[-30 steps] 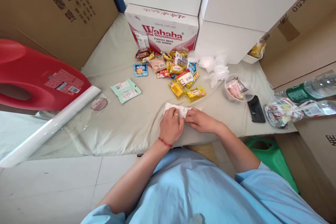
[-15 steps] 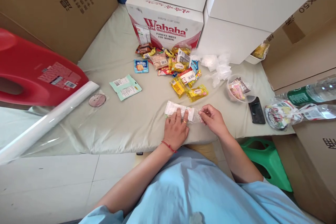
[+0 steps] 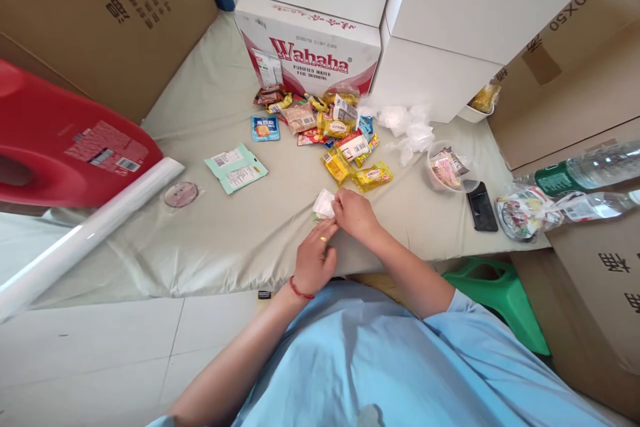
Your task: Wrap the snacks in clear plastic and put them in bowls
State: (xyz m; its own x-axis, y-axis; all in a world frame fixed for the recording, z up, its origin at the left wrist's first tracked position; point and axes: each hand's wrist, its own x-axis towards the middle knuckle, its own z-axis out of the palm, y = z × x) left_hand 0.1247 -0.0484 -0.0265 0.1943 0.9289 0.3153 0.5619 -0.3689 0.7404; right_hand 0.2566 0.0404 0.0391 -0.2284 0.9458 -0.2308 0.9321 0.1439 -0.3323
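Note:
A small white plastic packet with a greenish edge lies near the front of the table, its right part folded over. My right hand is closed on its folded end, pinching it from the right. My left hand lies palm down just in front of it, fingers stretched out, fingertips at the packet's near edge beside my right fingers. The fingers partly hide the packet. Just behind are yellow snack packets and a heap with a red-and-white packet.
A mint-green pouch, round disc and white roll lie left, by a red jug. Right are a plastic bowl, phone and bottles. A Wahaha carton stands behind.
My right hand has moved left, carrying the packet's loose right end over onto the rest. My left hand has slid back from on top of the packet to its near edge.

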